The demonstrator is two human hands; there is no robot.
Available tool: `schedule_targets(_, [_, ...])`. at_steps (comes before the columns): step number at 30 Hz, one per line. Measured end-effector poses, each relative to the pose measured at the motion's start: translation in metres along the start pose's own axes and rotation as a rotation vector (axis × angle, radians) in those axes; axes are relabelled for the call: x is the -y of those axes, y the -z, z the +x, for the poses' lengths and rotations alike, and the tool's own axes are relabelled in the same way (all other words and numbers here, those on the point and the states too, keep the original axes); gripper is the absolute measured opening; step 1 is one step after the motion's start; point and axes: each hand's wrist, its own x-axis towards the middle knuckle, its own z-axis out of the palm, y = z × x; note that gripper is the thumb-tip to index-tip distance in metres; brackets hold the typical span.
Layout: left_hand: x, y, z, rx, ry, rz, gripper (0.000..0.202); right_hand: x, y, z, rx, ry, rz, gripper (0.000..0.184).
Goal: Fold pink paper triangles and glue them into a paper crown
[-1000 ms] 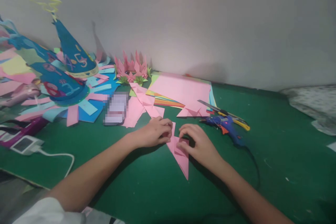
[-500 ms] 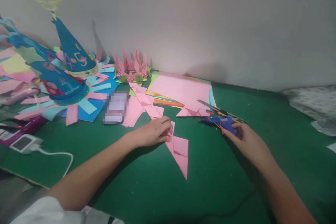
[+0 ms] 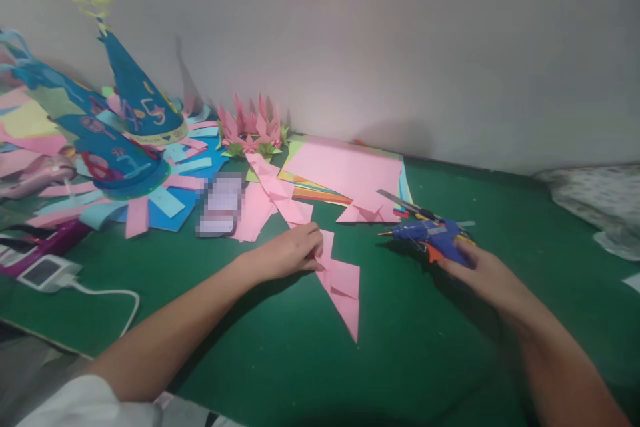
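My right hand [image 3: 483, 273] grips a blue hot glue gun [image 3: 430, 232] by its handle. Its nozzle points left, and an orange trigger shows underneath. My left hand [image 3: 297, 250] is closed with curled fingers on a chain of folded pink paper [image 3: 345, 278]. The chain runs from near the pink paper crown [image 3: 250, 127] down towards me and ends in a point; the part under my fingers is hidden. Just behind the glue gun lies a utility knife [image 3: 407, 204], its blade towards the left. A folded pink paper piece [image 3: 367, 212] sits between the hands, farther back.
Sheets of coloured paper [image 3: 345, 163] are stacked by the wall. A phone [image 3: 220, 205] lies left of the chain. Blue cone hats [image 3: 135, 93] with paper strips crowd the left side. A white device with a cable [image 3: 50, 273] rests at the green table's [image 3: 425, 360] left.
My right hand has lifted the glue gun slightly and shifted it a little to the right, away from the knife. The left hand stays on the pink chain.
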Motion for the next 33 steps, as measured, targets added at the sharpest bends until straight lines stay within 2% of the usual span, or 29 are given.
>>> schedule_targets(2, [0.001, 0.0, 0.0, -0.003, -0.001, -0.001, 0.021, 0.007, -0.004, -0.006, 0.133, 0.012, 0.204, 0.02])
schedule_targets(5, [0.002, -0.001, 0.0, -0.008, 0.002, 0.002, 0.022, 0.022, -0.018, -0.015, 0.416, -0.006, 0.438, 0.019])
schedule_targets(9, [0.002, -0.001, 0.0, -0.006, -0.005, 0.014, 0.022, 0.042, -0.04, -0.022, 0.561, -0.034, 0.359, 0.012])
schedule_targets(13, [0.001, -0.001, 0.0, -0.008, -0.011, 0.018, 0.021, 0.052, -0.048, -0.023, 0.541, 0.0, 0.23, 0.014])
schedule_targets(22, [-0.001, 0.001, -0.002, -0.012, -0.023, 0.008, 0.017, 0.059, -0.052, -0.028, 0.481, 0.163, 0.047, 0.041])
schedule_targets(26, [0.001, 0.0, -0.004, -0.013, -0.037, 0.005, 0.014, 0.061, -0.054, -0.029, 0.472, 0.249, 0.036, 0.043])
schedule_targets(33, [-0.001, 0.002, -0.003, 0.003, -0.021, 0.0, 0.013, 0.058, -0.055, -0.028, 0.468, 0.29, 0.0, 0.044])
